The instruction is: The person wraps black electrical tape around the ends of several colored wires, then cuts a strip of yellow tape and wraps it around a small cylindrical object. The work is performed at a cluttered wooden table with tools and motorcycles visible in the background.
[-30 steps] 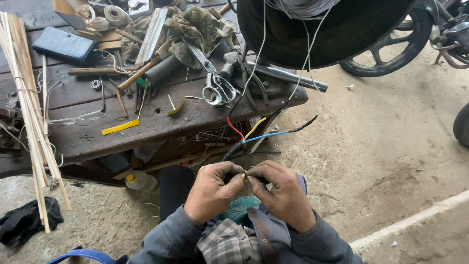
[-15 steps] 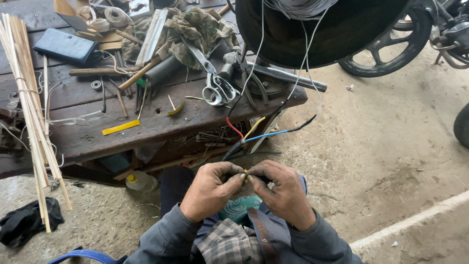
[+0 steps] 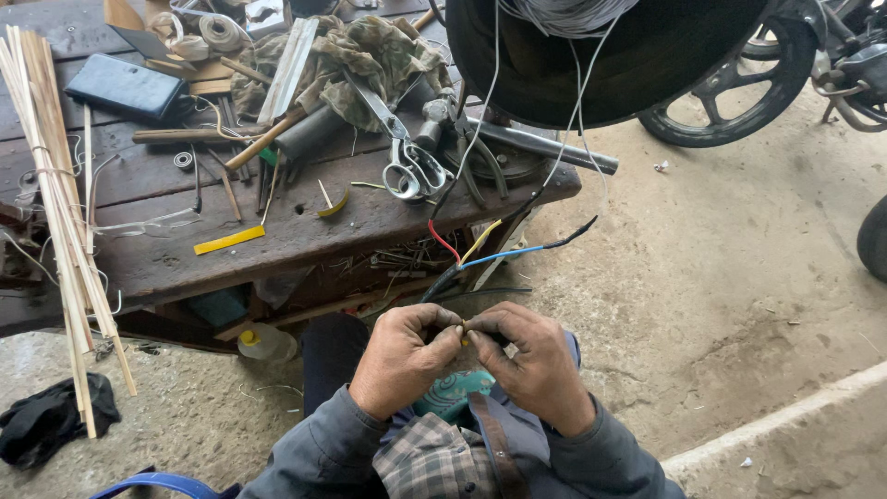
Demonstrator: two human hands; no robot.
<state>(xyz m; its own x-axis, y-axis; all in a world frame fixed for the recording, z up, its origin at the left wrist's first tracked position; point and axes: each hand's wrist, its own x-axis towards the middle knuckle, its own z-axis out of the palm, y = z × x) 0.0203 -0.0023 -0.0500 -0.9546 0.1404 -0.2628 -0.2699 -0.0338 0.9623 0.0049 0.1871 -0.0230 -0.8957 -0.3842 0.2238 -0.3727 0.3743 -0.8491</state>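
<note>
My left hand [image 3: 404, 359] and my right hand [image 3: 528, 365] meet in front of my lap, fingertips pinched together on a small thin piece [image 3: 464, 326] between them; its kind is too small to tell. Just above the hands a dark cable [image 3: 443, 277] splits into red, yellow, blue and black wires [image 3: 517, 251]. Both hands are dirty and closed around the piece.
A worn wooden bench [image 3: 305, 231] carries scissors [image 3: 407, 166], pliers, a dark case [image 3: 125, 88], a cloth, tape rolls and a yellow strip [image 3: 229, 240]. Thin sticks [image 3: 65, 222] lean at its left. A large black round object with white wires hangs above; a motorcycle wheel [image 3: 730, 92] stands right.
</note>
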